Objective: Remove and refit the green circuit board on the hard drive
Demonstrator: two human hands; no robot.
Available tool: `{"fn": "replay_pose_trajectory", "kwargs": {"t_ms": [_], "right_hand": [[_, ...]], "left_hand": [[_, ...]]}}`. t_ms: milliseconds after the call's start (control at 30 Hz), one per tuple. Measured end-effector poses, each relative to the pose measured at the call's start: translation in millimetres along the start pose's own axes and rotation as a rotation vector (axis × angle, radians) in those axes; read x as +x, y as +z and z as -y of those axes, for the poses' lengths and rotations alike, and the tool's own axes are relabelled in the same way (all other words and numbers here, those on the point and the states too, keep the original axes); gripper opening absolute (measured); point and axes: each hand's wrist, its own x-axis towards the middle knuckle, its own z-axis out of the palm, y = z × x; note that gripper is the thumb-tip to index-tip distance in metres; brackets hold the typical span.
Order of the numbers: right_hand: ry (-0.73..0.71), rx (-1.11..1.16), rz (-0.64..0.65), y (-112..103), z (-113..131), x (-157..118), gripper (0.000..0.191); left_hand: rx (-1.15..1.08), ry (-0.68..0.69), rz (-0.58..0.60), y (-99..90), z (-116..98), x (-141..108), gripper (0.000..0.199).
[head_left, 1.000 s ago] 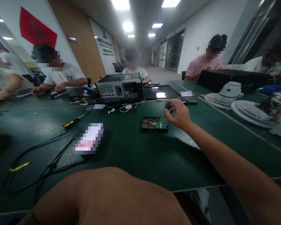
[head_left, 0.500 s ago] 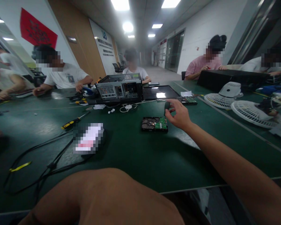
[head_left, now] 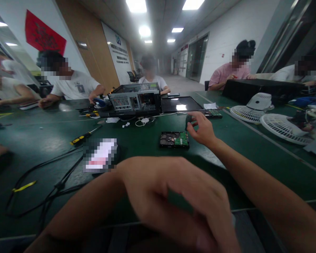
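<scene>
A small dark object [head_left: 188, 121] is pinched in the right hand [head_left: 203, 131] above the green desk [head_left: 147, 165], beside a hard drive [head_left: 174, 139]; the left hand [head_left: 179, 200] is loosely curled, empty, under ceiling-lit corridor

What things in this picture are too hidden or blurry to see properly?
- Small dark object, head view: the right hand pinches it; fingers cover most of it, too small to identify.
- Left hand, head view: close to the camera and blurred, so its grip is unclear.
- Flat item on the green table: pixelated.
- Hard drive: label too small to read.
</scene>
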Motion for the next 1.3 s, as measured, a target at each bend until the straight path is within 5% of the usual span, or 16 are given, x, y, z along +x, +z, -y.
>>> {"fn": "replay_pose_trajectory", "kwargs": {"t_ms": [100,333,533,733,1033,1300], "right_hand": [[-0.003,-0.013,-0.008,0,0,0,0.039],[0.03,-0.009,-0.013,-3,1,0,0.037],[0.033,0.015,0.014,-2,2,-1,0.037],[0.058,0.017,0.025,-2,5,0,0.037],[0.014,0.051,0.033,-4,3,1,0.039],[0.015,0.04,0.034,-2,2,1,0.042]], "left_hand": [[-0.039,0.021,-0.059,-25.9,19,3,0.02],[-0.188,-0.137,-0.253,-44.8,69,-17,0.031],[-0.229,-0.268,-0.319,-51.7,84,-19,0.037],[-0.279,-0.259,-0.348,-52.5,94,-20,0.037],[-0.046,-0.328,-0.542,-55.9,114,-16,0.02],[0.348,-0.411,-0.562,-57.6,122,-19,0.024]]}}
